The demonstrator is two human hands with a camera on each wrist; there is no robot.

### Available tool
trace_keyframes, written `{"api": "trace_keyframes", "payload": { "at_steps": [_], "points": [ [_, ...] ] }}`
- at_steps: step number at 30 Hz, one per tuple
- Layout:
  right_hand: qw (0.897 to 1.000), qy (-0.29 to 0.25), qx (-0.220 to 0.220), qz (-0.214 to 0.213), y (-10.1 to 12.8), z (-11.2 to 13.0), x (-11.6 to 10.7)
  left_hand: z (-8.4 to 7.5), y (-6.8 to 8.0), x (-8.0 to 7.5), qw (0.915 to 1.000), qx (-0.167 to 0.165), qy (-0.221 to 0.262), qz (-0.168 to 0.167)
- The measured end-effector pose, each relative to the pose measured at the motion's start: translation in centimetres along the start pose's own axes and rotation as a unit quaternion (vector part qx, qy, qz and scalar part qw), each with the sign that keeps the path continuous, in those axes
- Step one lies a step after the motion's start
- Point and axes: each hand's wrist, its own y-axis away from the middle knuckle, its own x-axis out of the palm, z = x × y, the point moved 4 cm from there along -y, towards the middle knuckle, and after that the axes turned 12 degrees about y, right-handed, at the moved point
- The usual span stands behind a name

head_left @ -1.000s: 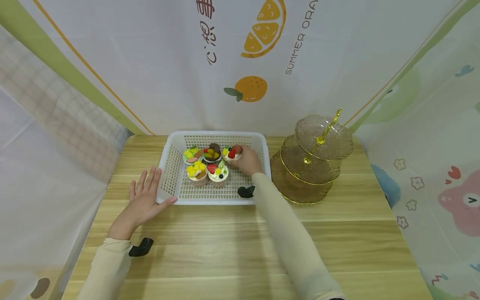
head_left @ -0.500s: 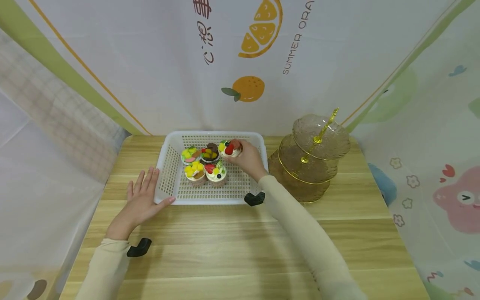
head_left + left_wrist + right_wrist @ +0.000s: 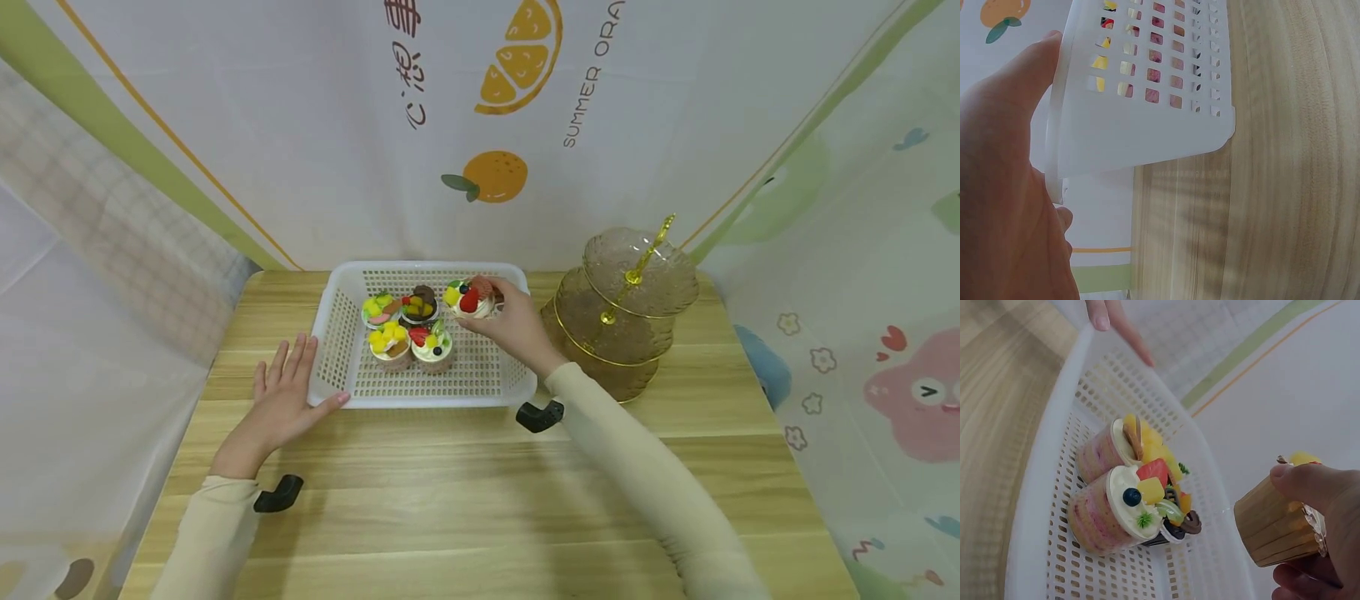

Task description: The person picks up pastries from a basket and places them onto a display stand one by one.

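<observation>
My right hand [image 3: 522,329] pinches a cupcake [image 3: 471,300] topped with cream, strawberry and yellow fruit, above the right half of a white plastic basket [image 3: 427,402]. In the right wrist view the cupcake's pleated brown cup [image 3: 1272,519] is tilted between thumb and fingers. Several other dessert cups stand in the basket's left half, including a mango-topped one [image 3: 389,337] and a cream one [image 3: 1110,512] with strawberry and blueberry. My left hand [image 3: 277,417] rests at the basket's left front corner, fingers spread and straight, thumb on the rim.
A three-tier amber cake stand [image 3: 633,312] with gold rims and a gold handle stands right of the basket on the wooden table [image 3: 420,500]. Printed curtains [image 3: 337,167] hang behind and along both sides.
My right hand has lifted the cupcake up from the basket floor and moved slightly back to the right with it. The left hand has stayed at the basket's corner.
</observation>
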Motion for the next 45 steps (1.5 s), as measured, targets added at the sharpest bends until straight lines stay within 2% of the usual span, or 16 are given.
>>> {"api": "trace_keyframes", "payload": {
  "at_steps": [12, 19, 26, 30, 34, 45],
  "points": [
    [0.999, -0.001, -0.010, -0.030, 4.4, 0.2, -6.0, -0.1, -0.3, 0.1, 1.0000, 0.003, 0.000, -0.001],
    [0.995, 0.041, -0.017, -0.088, 6.6, -0.1, -10.0, -0.2, -0.3, 0.0, 1.0000, 0.001, -0.006, -0.002],
    [0.986, 0.077, -0.020, -0.149, 8.1, -1.3, -13.5, -0.1, -0.4, 0.0, 1.0000, 0.001, -0.004, -0.001],
    [0.979, 0.088, -0.011, -0.185, 8.7, -2.1, -15.3, -0.1, -0.2, 0.0, 1.0000, 0.000, -0.001, 0.000],
    [0.976, 0.087, 0.010, -0.198, 9.0, -2.9, -16.9, -0.1, -0.1, 0.0, 1.0000, -0.001, 0.000, 0.002],
    [0.973, 0.104, 0.067, -0.193, 9.3, -5.2, -19.1, 0.1, 0.0, 0.0, 1.0000, 0.000, 0.004, -0.001]
  ]
}}
